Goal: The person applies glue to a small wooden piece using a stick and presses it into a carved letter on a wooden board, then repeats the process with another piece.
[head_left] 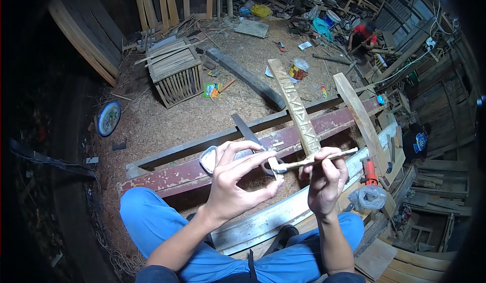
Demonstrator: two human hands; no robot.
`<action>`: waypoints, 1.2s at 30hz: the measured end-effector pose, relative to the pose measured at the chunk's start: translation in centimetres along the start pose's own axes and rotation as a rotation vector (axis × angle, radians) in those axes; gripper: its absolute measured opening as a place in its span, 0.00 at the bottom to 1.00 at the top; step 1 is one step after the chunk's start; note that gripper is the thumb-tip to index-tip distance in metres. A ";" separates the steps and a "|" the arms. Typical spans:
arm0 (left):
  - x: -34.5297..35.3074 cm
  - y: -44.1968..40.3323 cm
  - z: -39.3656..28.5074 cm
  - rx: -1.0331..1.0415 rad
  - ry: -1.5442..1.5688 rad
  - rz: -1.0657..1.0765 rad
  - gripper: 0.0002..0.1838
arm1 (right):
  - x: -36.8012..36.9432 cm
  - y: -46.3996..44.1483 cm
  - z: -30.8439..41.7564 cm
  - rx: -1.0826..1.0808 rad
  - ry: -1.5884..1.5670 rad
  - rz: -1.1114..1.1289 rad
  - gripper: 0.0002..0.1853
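Between the thumb and fingertips of my left hand (234, 184) is a small pale wooden piece (274, 164). My right hand (326, 181) pinches a thin brush (347, 154), held almost level, its tip against or right beside that piece. Behind the hands, a narrow board (292, 100) with raised angular wooden shapes along its face leans across a worn maroon beam (187, 174). A white-rimmed container (207, 159) sits on the beam, partly hidden by my left hand. A dark flat blade (244, 129) sticks out beyond the fingers.
A plain plank (356, 108) lies across the beams to the right. Close by are a red power tool (370, 171) and a clear plastic bag (367, 198). Farther off stand a slatted crate (177, 80) and a paint can (298, 69). A person in red (363, 37) crouches at the back right.
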State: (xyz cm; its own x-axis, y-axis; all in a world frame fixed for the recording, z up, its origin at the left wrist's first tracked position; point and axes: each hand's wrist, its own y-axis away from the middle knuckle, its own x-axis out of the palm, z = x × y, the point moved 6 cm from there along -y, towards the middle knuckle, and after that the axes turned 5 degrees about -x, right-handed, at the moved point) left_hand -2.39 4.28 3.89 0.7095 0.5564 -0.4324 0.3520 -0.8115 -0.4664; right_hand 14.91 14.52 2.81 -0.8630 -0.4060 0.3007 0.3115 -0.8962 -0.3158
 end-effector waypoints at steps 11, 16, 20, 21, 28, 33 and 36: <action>0.1 -0.2 -0.2 0.040 -0.007 0.040 0.29 | -0.2 -0.2 0.0 0.030 -0.035 0.016 0.10; -0.1 0.0 0.1 0.025 0.028 -0.004 0.29 | -0.2 -0.5 0.4 -0.006 -0.080 0.037 0.09; -0.2 -0.2 0.0 0.045 0.061 -0.045 0.28 | -0.2 0.0 0.4 0.070 -0.047 0.002 0.10; -0.3 -0.3 0.0 0.046 0.062 -0.044 0.28 | 0.0 0.0 0.3 0.064 -0.046 -0.006 0.11; -0.7 -0.6 -0.3 0.085 -0.008 -0.042 0.28 | -0.4 -0.3 0.4 0.028 -0.122 -0.013 0.11; -0.7 -0.5 -0.1 0.084 -0.017 -0.053 0.27 | -0.1 0.1 0.0 0.058 -0.076 0.030 0.11; -0.8 -0.6 -0.2 0.110 -0.023 -0.052 0.27 | -0.6 -0.2 -0.2 0.036 -0.161 0.042 0.12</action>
State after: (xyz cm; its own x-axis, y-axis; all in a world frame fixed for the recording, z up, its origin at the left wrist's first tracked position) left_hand -3.02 4.25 4.66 0.6774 0.6024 -0.4223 0.3181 -0.7574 -0.5703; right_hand 15.30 14.99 2.53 -0.7750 -0.4640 0.4290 0.3627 -0.8825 -0.2992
